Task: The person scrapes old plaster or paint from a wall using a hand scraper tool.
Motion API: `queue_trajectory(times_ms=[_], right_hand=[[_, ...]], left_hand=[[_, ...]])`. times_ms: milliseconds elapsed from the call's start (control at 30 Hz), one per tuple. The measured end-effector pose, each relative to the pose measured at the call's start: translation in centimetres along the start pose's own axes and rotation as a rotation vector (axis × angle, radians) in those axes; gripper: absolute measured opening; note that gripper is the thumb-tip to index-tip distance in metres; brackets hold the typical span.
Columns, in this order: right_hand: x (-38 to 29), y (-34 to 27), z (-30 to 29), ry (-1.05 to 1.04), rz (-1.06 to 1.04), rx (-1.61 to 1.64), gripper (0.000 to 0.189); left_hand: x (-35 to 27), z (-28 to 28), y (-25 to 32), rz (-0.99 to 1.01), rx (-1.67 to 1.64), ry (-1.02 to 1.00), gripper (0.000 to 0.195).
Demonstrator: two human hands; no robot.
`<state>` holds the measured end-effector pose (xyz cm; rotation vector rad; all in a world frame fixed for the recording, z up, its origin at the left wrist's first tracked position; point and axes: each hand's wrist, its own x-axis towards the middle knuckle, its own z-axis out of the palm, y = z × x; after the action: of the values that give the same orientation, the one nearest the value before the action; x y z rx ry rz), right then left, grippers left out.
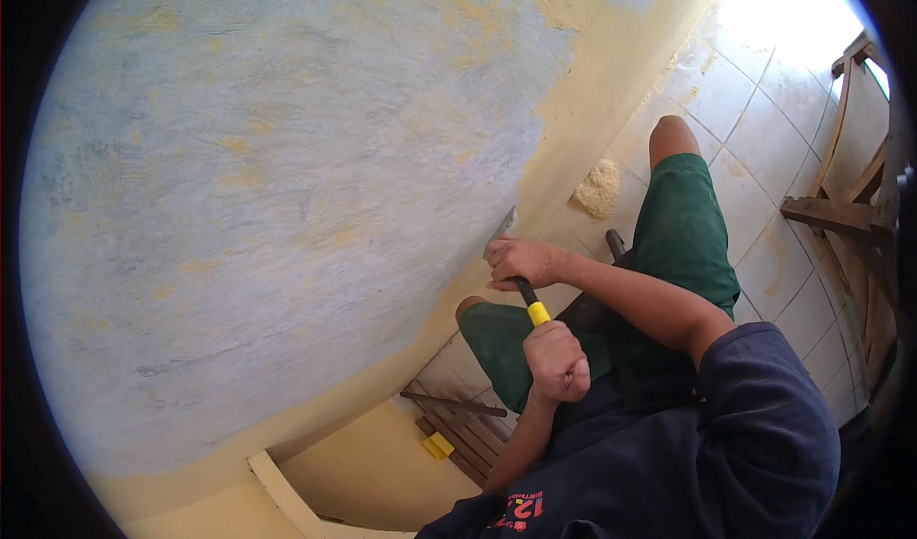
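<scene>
A long-handled scraper with a black and yellow handle (538,315) is held in both hands against a wall. My right hand (529,261) wraps the upper part close to the blade, fingers partly on the metal. Further down, my left hand (557,361) is closed in a fist around the handle's lower end. The flat metal blade (501,231) lies against the wall (322,180), close to the border between its blue-grey scraped-looking area and a yellow painted band (566,137). Yellow patches remain scattered across the blue-grey part.
Pale scrapings (599,189) lie heaped on the tiled floor (752,173) by the wall's foot. Wooden furniture (834,213) stands at the right. Near the bottom are a slatted wooden piece (466,435), a yellow object (438,446) and a yellow-edged wall recess (372,467). My knees flank the scraper.
</scene>
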<state>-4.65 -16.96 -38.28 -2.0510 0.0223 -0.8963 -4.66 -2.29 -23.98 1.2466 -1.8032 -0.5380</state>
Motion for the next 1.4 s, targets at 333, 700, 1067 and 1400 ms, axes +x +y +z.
queue_trajectory(times_ms=[333, 700, 1067, 1400], right_hand=[[-0.2, 0.2, 0.2, 0.012, -0.013, 0.043, 0.036], [-0.1, 0.4, 0.8, 0.017, -0.055, 0.048, 0.037], [0.2, 0.0, 0.0, -0.012, -0.032, 0.06, 0.036], [0.0, 0.2, 0.2, -0.016, 0.011, 0.052, 0.034]], left_hand=[[0.2, 0.6, -0.4, 0.024, 0.019, 0.0, 0.028], [0.0, 0.8, 0.0, -0.006, 0.081, -0.033, 0.027], [0.4, 0.8, 0.1, 0.001, 0.032, 0.006, 0.025], [0.7, 0.5, 0.1, -0.014, 0.003, 0.024, 0.029]])
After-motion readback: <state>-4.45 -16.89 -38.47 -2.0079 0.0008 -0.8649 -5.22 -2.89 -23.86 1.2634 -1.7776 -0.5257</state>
